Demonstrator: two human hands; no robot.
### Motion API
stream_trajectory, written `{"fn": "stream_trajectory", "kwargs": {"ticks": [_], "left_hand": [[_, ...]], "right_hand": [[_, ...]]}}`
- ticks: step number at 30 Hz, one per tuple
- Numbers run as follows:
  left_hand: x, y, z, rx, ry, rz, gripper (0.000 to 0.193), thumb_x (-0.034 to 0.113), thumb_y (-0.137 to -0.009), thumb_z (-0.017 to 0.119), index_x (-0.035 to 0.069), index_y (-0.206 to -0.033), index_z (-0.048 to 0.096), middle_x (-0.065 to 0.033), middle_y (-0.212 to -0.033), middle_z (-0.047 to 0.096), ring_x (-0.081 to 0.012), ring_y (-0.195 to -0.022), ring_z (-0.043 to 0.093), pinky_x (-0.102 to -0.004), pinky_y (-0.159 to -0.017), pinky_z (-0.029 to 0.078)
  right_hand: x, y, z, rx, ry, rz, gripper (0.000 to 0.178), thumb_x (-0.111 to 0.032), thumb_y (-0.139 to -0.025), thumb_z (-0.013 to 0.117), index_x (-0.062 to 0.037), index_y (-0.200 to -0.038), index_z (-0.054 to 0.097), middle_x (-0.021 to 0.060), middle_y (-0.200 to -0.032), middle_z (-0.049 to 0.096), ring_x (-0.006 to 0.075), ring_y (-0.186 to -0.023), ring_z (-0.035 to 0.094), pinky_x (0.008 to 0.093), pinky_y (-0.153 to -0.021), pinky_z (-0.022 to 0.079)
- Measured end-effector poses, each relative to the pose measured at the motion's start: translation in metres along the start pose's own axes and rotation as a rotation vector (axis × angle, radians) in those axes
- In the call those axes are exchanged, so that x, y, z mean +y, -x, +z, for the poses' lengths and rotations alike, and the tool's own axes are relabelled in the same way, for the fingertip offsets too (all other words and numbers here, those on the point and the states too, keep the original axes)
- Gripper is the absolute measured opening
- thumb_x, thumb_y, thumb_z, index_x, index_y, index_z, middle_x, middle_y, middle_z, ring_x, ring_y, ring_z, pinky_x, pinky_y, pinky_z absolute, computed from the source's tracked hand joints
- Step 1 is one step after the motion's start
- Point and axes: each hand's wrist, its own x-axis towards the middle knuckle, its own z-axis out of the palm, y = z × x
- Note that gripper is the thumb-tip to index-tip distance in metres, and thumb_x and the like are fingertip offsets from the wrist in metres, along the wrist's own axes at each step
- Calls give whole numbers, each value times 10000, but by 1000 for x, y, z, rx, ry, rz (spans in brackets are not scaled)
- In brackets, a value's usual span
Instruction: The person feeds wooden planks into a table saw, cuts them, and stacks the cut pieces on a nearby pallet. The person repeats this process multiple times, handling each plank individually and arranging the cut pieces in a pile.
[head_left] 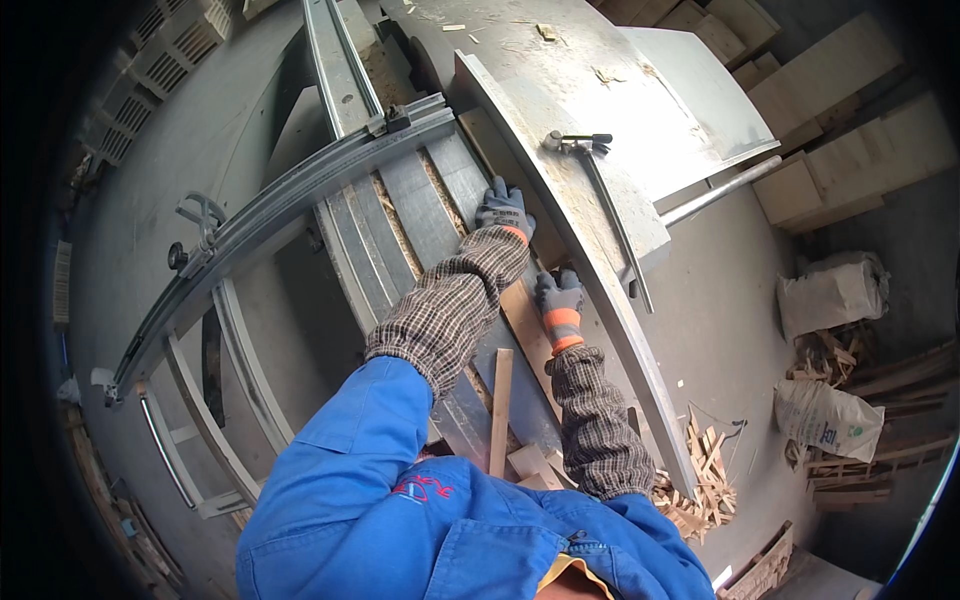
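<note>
A long wooden board (523,322) lies on the metal table (405,210) of a sliding panel saw, alongside the long metal fence (572,225). My left hand (505,208), in a grey glove with an orange cuff, rests on the board's far part with its fingers stretched forward. Closer to me, my right hand (560,298), gloved the same way, has its fingers bent at the board's right edge beside the fence. My palms hide part of the board. A narrow wood strip (501,410) lies on the table near my body.
A crossbar (290,180) and outrigger frame (240,350) extend left. Right of the fence, a metal handle rod (618,225) lies across the machine top. Wood offcuts (705,465) pile up near its end. Sacks (835,295) and stacked boards (840,75) stand on the right.
</note>
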Motion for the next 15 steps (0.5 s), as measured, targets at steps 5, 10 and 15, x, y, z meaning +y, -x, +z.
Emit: {"fn": "stream_trajectory", "kwargs": {"ticks": [5,10,15], "left_hand": [[7,3,-9,-192,-159,44,656,414,-944,464,113,-1500,287,-125,-1616,118,-263,-1355,418,-394,-1039,437],[8,1,-5,-234,-153,62,675,400,-951,459,99,-1516,243,-121,-1619,105,-280,-1333,458,-402,-1006,471],[12,0,-10,-249,-144,44,668,378,-960,445,94,-1521,219,-114,-1622,87,-278,-1359,430,-446,-988,481]], "right_hand": [[-10,6,-10,78,349,-282,386,-267,-846,668,-52,-1154,580,233,-1029,608,399,-941,595,473,-819,478],[-11,-8,-15,-103,636,-321,402,-338,-884,610,-105,-1210,588,224,-1001,643,407,-918,617,498,-814,498],[-2,-19,-10,-117,682,-359,371,-328,-900,584,-108,-1199,593,218,-996,657,404,-904,633,508,-792,513]]}}
